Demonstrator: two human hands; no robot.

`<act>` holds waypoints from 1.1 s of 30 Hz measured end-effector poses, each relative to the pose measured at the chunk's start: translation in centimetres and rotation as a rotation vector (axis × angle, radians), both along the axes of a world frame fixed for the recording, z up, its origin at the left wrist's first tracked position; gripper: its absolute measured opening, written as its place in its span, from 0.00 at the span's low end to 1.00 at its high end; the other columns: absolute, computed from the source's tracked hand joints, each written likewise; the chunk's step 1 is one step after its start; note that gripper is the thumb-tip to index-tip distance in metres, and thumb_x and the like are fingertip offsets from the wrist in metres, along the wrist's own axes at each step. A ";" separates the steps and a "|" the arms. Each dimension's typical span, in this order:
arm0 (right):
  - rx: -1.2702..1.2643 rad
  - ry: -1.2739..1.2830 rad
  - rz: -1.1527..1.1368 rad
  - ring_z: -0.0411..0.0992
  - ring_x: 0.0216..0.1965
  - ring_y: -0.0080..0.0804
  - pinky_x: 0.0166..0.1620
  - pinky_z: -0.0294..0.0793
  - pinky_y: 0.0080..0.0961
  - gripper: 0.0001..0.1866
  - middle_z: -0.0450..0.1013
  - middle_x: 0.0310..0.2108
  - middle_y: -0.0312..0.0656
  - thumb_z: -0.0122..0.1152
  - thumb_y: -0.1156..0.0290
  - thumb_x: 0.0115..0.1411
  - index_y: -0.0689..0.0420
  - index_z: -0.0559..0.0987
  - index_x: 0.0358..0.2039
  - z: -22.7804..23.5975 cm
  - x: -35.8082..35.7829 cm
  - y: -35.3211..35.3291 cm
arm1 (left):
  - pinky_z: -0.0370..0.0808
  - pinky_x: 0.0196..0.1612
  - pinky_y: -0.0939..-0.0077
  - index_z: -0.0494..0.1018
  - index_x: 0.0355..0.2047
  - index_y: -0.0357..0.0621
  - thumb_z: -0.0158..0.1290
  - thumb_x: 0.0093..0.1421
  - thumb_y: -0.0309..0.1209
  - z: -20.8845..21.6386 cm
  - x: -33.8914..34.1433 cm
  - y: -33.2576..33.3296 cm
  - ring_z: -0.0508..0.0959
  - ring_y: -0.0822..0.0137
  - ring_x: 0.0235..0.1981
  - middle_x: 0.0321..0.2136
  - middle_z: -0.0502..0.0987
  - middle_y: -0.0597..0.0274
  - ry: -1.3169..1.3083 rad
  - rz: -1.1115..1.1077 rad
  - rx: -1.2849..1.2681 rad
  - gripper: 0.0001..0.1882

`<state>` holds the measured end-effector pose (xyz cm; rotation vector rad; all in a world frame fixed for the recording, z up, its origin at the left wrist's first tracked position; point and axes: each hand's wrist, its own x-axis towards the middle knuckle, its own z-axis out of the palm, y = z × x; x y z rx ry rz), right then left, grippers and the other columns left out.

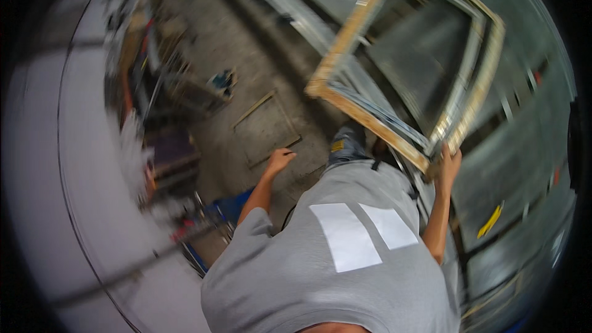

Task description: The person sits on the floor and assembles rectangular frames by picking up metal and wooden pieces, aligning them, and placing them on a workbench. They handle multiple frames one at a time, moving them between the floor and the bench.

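Observation:
My right hand [449, 165] grips the near corner of a rectangular frame [364, 117] with yellowish wood-like outer edges and grey metal inner strips. The frame lies tilted over a grey metal-topped workbench [419, 55], one corner reaching past its edge. My left hand [280, 161] hangs over the floor on the other side of my body. Its fingers are closed, and a small dark tip shows at them; what it is I cannot make out.
A thin rectangular frame [251, 113] lies on the concrete floor [209, 31]. Further left stands a cluttered heap of tools and materials [179, 80] beside a white wall [37, 148]. A yellow-handled tool [490, 222] rests on the bench at right. Motion blurs much of this.

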<state>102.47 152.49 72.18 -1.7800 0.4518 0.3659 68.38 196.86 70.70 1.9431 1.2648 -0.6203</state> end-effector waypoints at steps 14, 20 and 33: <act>-0.672 -0.250 0.168 0.71 0.46 0.45 0.48 0.71 0.37 0.36 0.71 0.47 0.57 0.60 0.51 0.60 0.73 0.67 0.55 -0.8 5.6 -1.9 | 0.75 0.37 0.64 0.81 0.31 0.37 0.60 0.56 0.42 -5.6 -13.0 -6.9 0.80 0.59 0.32 0.31 0.82 0.51 -0.004 0.464 -0.061 0.17; -0.829 -0.650 0.262 0.59 0.61 0.56 0.63 0.58 0.46 0.38 0.60 0.60 0.61 0.51 0.46 0.65 0.68 0.64 0.61 8.3 6.6 12.2 | 0.74 0.37 0.67 0.79 0.41 0.39 0.58 0.58 0.41 -6.5 -14.9 -1.8 0.79 0.65 0.34 0.34 0.81 0.57 -0.155 0.660 0.025 0.18; 0.172 -1.282 1.701 0.49 0.69 0.47 0.67 0.51 0.47 0.33 0.52 0.69 0.45 0.37 0.47 0.69 0.55 0.59 0.67 13.3 -26.3 56.1 | 0.55 0.65 0.51 0.56 0.65 0.45 0.31 0.51 0.79 0.3 2.0 15.9 0.63 0.52 0.63 0.65 0.59 0.51 -1.635 0.620 -0.837 0.56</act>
